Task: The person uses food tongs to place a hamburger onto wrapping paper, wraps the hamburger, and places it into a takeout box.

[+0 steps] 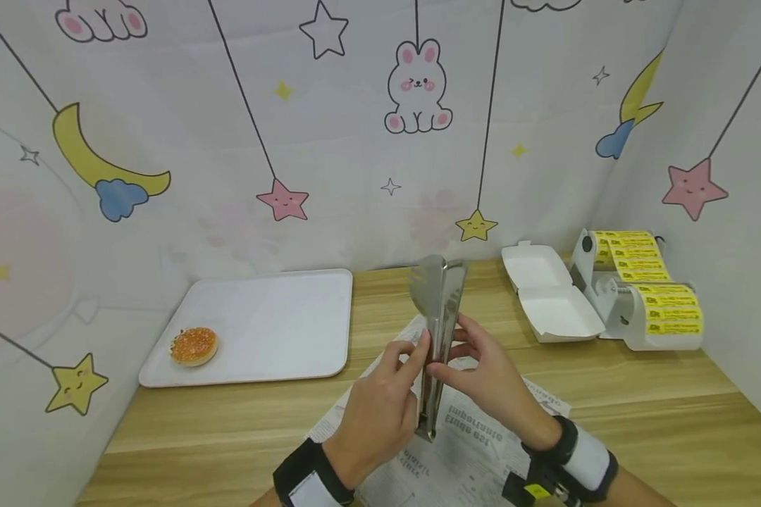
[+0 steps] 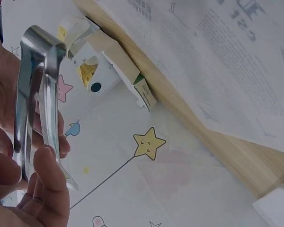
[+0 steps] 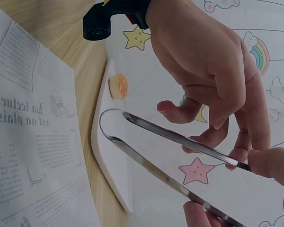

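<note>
A pair of metal tongs (image 1: 442, 317) stands nearly upright above the printed paper, hinge end down. My left hand (image 1: 380, 398) grips the tongs from the left with its fingers against one arm. From the other side my right hand (image 1: 495, 380) holds them between thumb and fingers. In the left wrist view the hinge of the tongs (image 2: 43, 40) points up and the two arms stand slightly apart. The right wrist view shows the tongs (image 3: 165, 137) with a gap between the arms, the left hand (image 3: 208, 61) above and the right hand (image 3: 274, 170) at the lower right.
Newsprint-patterned paper (image 1: 475, 429) lies on the wooden table (image 1: 196, 436) under the hands. A white tray (image 1: 279, 317) at the left bears a sesame bun top (image 1: 194, 346). An open white clamshell box (image 1: 554, 310) and a dispenser with yellow labels (image 1: 647, 296) stand at the right.
</note>
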Motion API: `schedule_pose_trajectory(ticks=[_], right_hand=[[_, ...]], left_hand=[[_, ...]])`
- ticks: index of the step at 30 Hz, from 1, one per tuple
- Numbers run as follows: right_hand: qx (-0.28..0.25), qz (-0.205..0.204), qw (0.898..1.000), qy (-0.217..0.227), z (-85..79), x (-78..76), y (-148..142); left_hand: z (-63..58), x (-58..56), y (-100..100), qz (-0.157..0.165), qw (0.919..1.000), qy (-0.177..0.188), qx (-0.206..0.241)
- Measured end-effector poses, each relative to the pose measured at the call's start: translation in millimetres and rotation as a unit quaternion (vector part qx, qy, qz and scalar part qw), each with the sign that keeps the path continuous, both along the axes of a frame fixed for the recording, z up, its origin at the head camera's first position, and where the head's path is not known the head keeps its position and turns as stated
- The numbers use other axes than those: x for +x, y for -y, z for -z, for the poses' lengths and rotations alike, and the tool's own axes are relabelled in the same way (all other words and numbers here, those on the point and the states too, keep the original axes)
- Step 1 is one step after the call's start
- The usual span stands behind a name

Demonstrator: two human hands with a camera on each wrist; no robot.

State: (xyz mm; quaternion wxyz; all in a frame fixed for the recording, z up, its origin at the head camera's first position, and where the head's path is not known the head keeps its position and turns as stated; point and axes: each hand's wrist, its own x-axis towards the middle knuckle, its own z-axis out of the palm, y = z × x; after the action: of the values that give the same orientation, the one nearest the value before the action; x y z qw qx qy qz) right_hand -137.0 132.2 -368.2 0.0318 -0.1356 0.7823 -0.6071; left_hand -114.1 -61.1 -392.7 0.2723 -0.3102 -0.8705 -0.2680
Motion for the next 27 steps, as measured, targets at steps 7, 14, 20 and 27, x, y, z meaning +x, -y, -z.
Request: schedule_pose_trajectory(ticks=[7,14,20,27], right_hand=[[0.007,-0.005,1.000,-0.008,2.9,-0.8,-1],[0.031,0.003,0.999,-0.019,1.3,-6.2,-6],[0.053,0.024,0.998,-0.033,-6.3,-18.5,-16],[0.084,0.028,0.994,-0.063,-14.0,-33.1,-22]], left_hand=[[-0.2,2.1,1,-0.016,0.9997,0.008,-0.017],[0.2,3.4,6,-0.030,0.9992,0.009,-0.026],[6.4,15.3,44,-0.094,0.9899,0.086,-0.062],[28.8,33.1,123,-0.244,0.9262,0.271,-0.095]])
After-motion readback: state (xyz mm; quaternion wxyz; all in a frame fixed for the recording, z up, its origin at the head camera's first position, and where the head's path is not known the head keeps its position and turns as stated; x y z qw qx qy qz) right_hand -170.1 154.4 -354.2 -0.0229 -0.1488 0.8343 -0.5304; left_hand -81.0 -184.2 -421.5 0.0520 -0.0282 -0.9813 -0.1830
